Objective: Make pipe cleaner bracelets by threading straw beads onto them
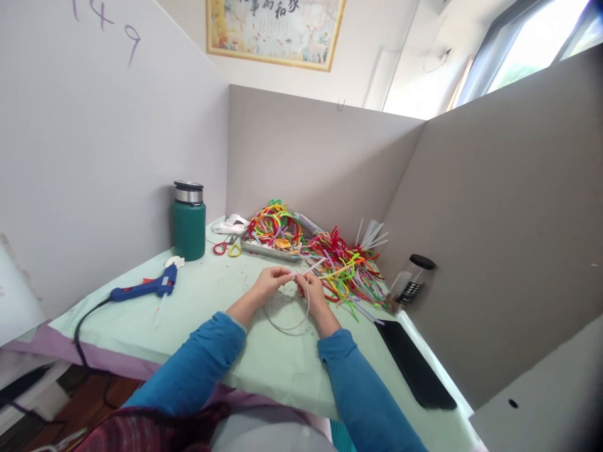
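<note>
My left hand (272,281) and my right hand (312,290) meet over the middle of the table, fingertips pinched close together. Between them runs a pale pink pipe cleaner (315,267), its free end pointing up to the right. A thin whitish hoop (308,302), like a headband, hangs from the fingers and curves down toward me. Both hands are closed at the point where the pipe cleaner and the hoop come together. The exact join is hidden by my fingers.
Loose colored pipe cleaners (351,267) heap beyond my right hand, beside a metal tray (271,251) of pipe-cleaner hoops. Scissors (234,250), a green bottle (189,229) and a blue glue gun (146,287) lie leftward. Rightward are a black flat object (414,364) and a clear jar (414,279).
</note>
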Motion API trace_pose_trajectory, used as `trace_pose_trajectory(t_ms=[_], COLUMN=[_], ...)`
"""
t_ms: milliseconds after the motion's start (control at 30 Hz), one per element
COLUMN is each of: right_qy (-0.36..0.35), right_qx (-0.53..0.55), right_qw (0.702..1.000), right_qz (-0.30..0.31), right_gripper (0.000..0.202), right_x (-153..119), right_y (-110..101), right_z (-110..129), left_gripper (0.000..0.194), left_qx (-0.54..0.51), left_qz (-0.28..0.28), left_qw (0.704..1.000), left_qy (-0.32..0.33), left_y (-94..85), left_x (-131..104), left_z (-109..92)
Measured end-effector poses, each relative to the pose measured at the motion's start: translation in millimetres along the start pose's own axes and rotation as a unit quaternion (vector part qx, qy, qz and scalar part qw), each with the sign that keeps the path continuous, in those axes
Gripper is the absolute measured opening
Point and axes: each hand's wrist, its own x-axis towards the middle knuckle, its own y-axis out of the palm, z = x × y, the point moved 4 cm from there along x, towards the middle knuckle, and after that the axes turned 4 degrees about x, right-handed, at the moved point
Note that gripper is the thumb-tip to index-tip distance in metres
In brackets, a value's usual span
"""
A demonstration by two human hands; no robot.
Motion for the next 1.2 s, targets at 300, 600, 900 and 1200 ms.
trace_pose_trajectory(t_ms=[300,600,900,1200], right_qy=[-0.014,-0.021,-0.019,-0.030], right_qx=[-0.053,-0.046,-0.040,-0.032], right_qw=[0.998,0.998,0.999,0.998], right_qz=[0.020,0.028,0.031,0.042], right_gripper=[0.037,0.033,0.035,0.029], right_x=[-5.9,-6.7,-4.4,-4.5], right_y=[4.7,6.4,5.3,5.7], right_z=[9.4,11.7,5.6,5.0], left_gripper=[0.043,0.049,0.047,0.038], left_qx=[-0.001,-0.012,-0.072,-0.108], left_qz=[-0.018,-0.021,-0.001,0.008], left_qw=[1.000,0.999,0.994,0.989], left_qy=[-0.019,-0.037,-0.077,-0.099], left_y=[-4.2,-5.2,-5.2,-4.7], left_x=[2.7,5.3,5.6,9.4], left_z=[5.3,12.5,15.9,23.3])
